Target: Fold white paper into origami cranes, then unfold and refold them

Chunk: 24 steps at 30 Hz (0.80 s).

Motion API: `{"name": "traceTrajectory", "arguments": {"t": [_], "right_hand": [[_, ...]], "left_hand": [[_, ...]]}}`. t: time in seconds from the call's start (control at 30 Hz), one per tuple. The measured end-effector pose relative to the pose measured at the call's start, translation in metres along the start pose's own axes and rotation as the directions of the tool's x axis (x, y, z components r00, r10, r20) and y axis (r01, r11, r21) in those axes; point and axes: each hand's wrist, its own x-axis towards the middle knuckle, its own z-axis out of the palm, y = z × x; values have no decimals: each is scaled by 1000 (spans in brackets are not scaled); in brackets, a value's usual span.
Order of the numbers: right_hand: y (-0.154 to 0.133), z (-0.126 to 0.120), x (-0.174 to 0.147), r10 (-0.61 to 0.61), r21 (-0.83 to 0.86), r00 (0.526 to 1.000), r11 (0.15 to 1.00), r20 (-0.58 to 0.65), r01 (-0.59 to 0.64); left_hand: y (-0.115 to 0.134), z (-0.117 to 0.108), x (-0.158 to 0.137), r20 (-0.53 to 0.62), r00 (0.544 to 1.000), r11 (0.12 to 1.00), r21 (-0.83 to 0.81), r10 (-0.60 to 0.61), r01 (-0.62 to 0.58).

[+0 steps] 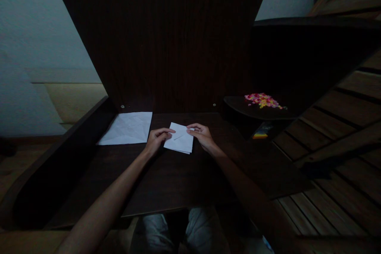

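A small square of folded white paper (181,143) lies at the middle of the dark desk, slightly turned, with layered edges at its bottom and a crease or flap line across its face. My left hand (159,138) pinches its left side, thumb and fingers near the upper left edge. At the upper right corner, my right hand (202,135) grips it between thumb and fingers. Left of my hands rests a larger creased sheet of white paper (127,127), flat on the desk and apart from the folded one.
Small pink, red and yellow pieces (263,100) are heaped on a rounded shelf (238,107) at the right. Beneath it sits a yellow-edged item (260,136). The dark desk (166,182) has a raised side panel (62,162) on the left and a tall back panel (166,39).
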Motion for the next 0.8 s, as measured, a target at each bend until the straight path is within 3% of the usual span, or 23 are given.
{"name": "traceTrajectory", "arguments": {"t": [0.23, 0.5, 0.67, 0.8], "right_hand": [[-3, 4, -3, -17, -59, 1000, 998, 25, 18], [-6, 2, -3, -58, -35, 998, 998, -28, 57], [-9, 4, -4, -21, 7, 999, 1000, -26, 21], [-10, 6, -5, 71, 90, 997, 993, 42, -75]], "left_hand": [[1, 3, -4, 207, 977, 948, 317, -49, -19], [7, 5, -8, 271, 955, 932, 361, -123, 17], [7, 7, -9, 248, 964, 952, 307, -101, 21], [4, 5, -7, 99, 994, 971, 237, -53, 28]]}}
